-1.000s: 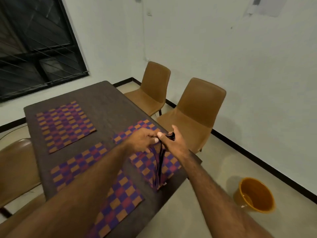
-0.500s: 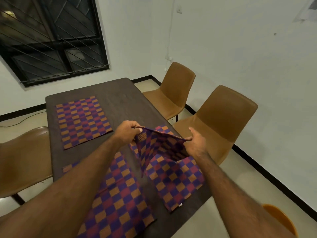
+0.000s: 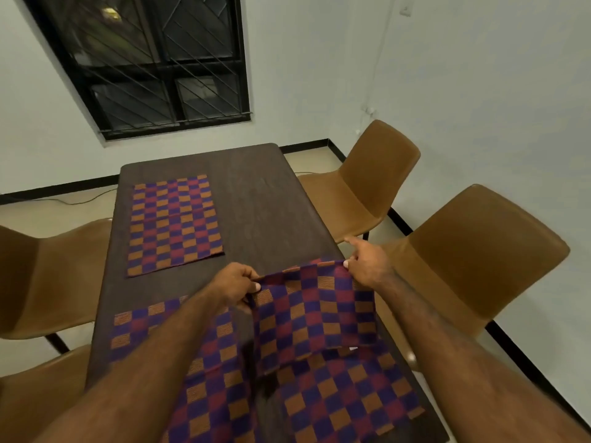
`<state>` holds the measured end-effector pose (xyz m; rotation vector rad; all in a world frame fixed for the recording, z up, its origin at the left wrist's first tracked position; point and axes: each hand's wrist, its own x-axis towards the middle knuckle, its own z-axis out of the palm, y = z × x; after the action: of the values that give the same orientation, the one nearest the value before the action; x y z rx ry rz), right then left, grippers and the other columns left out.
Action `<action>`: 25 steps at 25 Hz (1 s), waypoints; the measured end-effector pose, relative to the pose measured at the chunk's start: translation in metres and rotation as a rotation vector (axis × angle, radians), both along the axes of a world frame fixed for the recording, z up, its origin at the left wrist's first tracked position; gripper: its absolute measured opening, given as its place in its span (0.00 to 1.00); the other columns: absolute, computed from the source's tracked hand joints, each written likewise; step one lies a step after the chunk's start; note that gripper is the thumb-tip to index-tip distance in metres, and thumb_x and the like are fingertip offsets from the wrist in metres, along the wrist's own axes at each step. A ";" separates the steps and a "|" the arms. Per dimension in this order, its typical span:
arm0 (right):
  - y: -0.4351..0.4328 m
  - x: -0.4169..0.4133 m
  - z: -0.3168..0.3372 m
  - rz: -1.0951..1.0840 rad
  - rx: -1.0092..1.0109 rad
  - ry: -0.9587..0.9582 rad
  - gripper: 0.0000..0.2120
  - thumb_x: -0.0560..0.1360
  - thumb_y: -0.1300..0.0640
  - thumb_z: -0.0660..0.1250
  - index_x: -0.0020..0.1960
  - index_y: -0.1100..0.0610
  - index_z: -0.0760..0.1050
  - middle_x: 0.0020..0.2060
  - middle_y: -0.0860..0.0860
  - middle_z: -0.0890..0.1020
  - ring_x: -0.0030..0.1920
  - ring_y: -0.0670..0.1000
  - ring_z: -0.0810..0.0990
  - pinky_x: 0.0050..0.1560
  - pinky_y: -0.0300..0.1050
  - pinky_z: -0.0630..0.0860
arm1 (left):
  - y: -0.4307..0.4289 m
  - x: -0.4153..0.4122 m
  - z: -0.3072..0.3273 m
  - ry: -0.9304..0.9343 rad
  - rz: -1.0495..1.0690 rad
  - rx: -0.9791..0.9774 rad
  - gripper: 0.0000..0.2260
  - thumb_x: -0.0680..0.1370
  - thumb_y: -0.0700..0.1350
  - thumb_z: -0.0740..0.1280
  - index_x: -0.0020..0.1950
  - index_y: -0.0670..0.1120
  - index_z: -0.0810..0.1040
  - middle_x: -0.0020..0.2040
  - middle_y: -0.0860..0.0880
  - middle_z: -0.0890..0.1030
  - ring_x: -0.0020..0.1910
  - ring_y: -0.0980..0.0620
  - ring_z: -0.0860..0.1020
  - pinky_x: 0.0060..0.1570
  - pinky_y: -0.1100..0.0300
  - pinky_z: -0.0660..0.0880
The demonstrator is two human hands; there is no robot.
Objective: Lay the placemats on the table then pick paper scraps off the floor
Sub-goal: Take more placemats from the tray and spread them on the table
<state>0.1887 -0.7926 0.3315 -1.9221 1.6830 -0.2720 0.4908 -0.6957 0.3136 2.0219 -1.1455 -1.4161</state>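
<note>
I pinch a checkered placemat by its far corners, left hand and right hand, its long edge stretched between them above another mat, bare table lying ahead.

Tan moulded chairs ring the room: two along the right, the far chair and the near chair, and two more at the left edge. A dark barred window is set in the pale wall, where a thin cable hangs down.
</note>
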 end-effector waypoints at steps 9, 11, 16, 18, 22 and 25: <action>-0.063 0.029 -0.088 0.159 0.001 0.158 0.29 0.78 0.58 0.65 0.77 0.49 0.63 0.67 0.52 0.75 0.64 0.54 0.76 0.63 0.53 0.75 | -0.042 -0.005 -0.097 -0.252 0.250 -0.042 0.06 0.78 0.40 0.73 0.51 0.50 0.81 0.51 0.49 0.84 0.49 0.49 0.82 0.45 0.52 0.83; -0.056 0.025 -0.101 0.227 -0.120 0.273 0.28 0.76 0.55 0.67 0.75 0.50 0.65 0.68 0.52 0.74 0.67 0.56 0.73 0.65 0.55 0.73 | -0.036 -0.002 -0.112 -0.392 0.151 -0.041 0.12 0.77 0.44 0.74 0.60 0.50 0.81 0.54 0.52 0.82 0.52 0.51 0.80 0.49 0.56 0.79; -0.003 -0.001 -0.125 0.561 -0.078 0.233 0.27 0.71 0.51 0.68 0.69 0.45 0.69 0.58 0.46 0.75 0.60 0.52 0.75 0.56 0.49 0.76 | -0.002 -0.023 -0.114 -0.605 -0.361 -0.116 0.07 0.78 0.50 0.71 0.54 0.54 0.78 0.54 0.53 0.76 0.53 0.52 0.77 0.50 0.57 0.76; 0.014 -0.012 -0.132 0.604 0.078 0.222 0.28 0.68 0.48 0.70 0.67 0.42 0.68 0.54 0.42 0.71 0.56 0.47 0.73 0.51 0.43 0.74 | 0.013 -0.041 -0.112 -0.545 -0.626 -0.057 0.09 0.77 0.55 0.71 0.52 0.53 0.76 0.52 0.52 0.77 0.52 0.52 0.76 0.52 0.54 0.77; 0.032 -0.024 -0.141 0.759 0.184 0.379 0.33 0.64 0.46 0.72 0.67 0.44 0.66 0.54 0.43 0.69 0.54 0.48 0.70 0.49 0.44 0.71 | 0.040 -0.071 -0.118 -0.619 -0.973 -0.030 0.21 0.76 0.61 0.70 0.62 0.49 0.75 0.57 0.47 0.79 0.56 0.46 0.76 0.54 0.49 0.76; 0.033 -0.022 -0.139 0.776 0.158 0.392 0.25 0.68 0.54 0.69 0.63 0.44 0.68 0.54 0.44 0.72 0.54 0.49 0.71 0.49 0.45 0.72 | 0.044 -0.078 -0.121 -0.671 -0.970 -0.063 0.17 0.80 0.54 0.66 0.66 0.48 0.74 0.60 0.46 0.79 0.58 0.44 0.77 0.56 0.48 0.75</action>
<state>0.1665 -0.7594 0.1926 -2.4285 0.9910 0.5457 0.4130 -0.6516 0.1926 2.0116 -2.6660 -0.9744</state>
